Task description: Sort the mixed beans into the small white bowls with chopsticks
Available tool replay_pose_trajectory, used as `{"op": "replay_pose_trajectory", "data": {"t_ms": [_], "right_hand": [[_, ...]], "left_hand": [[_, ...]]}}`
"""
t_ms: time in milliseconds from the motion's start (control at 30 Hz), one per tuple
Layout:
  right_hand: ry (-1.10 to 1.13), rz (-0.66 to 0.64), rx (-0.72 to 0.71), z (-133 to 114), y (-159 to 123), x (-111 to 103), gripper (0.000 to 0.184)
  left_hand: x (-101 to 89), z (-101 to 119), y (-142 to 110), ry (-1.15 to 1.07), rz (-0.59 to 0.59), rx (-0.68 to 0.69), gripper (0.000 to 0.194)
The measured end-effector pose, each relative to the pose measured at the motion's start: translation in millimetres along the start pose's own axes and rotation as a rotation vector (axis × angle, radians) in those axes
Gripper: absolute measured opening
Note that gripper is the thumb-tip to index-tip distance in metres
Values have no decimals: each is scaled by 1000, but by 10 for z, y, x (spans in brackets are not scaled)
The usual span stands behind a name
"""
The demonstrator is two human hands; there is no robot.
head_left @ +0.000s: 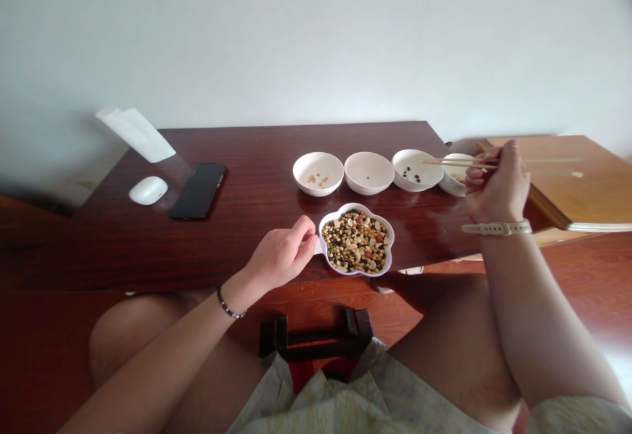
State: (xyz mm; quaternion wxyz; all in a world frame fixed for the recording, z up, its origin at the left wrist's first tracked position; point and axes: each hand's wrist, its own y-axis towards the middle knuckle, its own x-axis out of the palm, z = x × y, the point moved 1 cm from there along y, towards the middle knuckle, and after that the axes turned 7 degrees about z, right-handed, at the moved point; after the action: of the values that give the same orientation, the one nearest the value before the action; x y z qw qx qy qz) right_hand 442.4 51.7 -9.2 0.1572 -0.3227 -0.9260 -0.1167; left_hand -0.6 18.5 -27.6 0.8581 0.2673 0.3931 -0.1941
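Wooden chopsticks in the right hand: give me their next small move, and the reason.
Probably part the thin, light-brown wooden chopsticks slightly: their tips appear over the round white bowl holding small black beans, so anything pinched would likely drop there. Whether they grip a bean is too small to tell.

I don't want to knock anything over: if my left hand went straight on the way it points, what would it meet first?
Most likely the flower-shaped dish, just past the handle that the left hand appears to pinch; depth is hard to judge from one view.

Tabletop (259,190) open between phone (198,190) and bowls (369,166); bowls block way beyond dish (363,274).
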Motion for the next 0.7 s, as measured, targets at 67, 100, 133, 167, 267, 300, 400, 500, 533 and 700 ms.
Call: {"op": "replay_pose_trajectory", "data": {"t_ms": [67, 100, 133, 167, 267, 300, 400, 500, 533, 700], "right_hand": [[9, 100, -79, 22, -61, 85, 45], [16, 117, -95, 38, -101, 151, 44], [10, 103, -87, 57, -144, 226, 44], [6, 81, -77, 75, -187, 304, 45], [-34, -7, -65, 105, -316, 522, 47], [-55, -62, -50, 106, -361, 589, 47], [-128, -317, 61, 96, -513, 773, 49], [-245, -536, 154, 89, -665, 919, 51], [-288, -577, 164, 93, -703, 955, 52], [-428, -685, 206, 167, -772, 1045, 56]], "left_hand": [[0, 0, 0, 0, 2, 5, 12], [-1, 1, 0, 2, 4, 7, 12], [-1, 2, 0, 6, 5, 8, 12], [-1, 3, 0, 10, 4, 7, 12], [-1, 7, 1, 16, -1, 3, 11], [-1, 8, 1, 14, -1, 1, 11], [1, 5, -3, 4, -4, -3, 11], [3, -2, -9, -5, -7, -5, 11], [3, -3, -11, -5, -6, -5, 11], [0, -3, -16, -8, -2, 6, 12]]}}
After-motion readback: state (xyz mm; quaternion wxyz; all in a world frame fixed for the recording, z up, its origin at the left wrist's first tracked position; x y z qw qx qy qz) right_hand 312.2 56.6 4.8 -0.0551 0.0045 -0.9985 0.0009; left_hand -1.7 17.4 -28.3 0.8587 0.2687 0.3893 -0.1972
